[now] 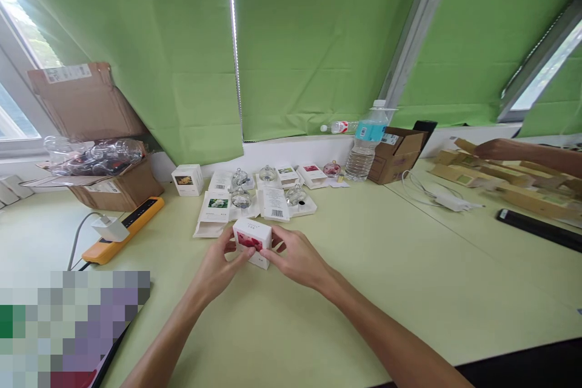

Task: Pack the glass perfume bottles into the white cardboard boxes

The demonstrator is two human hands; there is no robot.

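Note:
A small white box [253, 229] with a red flower picture stands on the pale green table between my hands. My left hand [221, 267] grips its left side, with the thumb on the front face. From the right, my right hand [295, 254] holds the same box, thumb also on the front. Just behind it lie flat white boxes, one with a white flower picture [217, 206] and one with a barcode [274, 203]. Small clear glass ornaments [240, 198] with metal loops rest among them. Farther back left stands another white box [187, 180] with a yellow flower picture.
An orange power strip [131, 227] with a white charger lies left, near an open cardboard box [113, 185] full of clear plastic. A large water bottle [367, 145] stands at the back. On the right, another person's arm [527, 153] reaches over tan cartons [527, 197].

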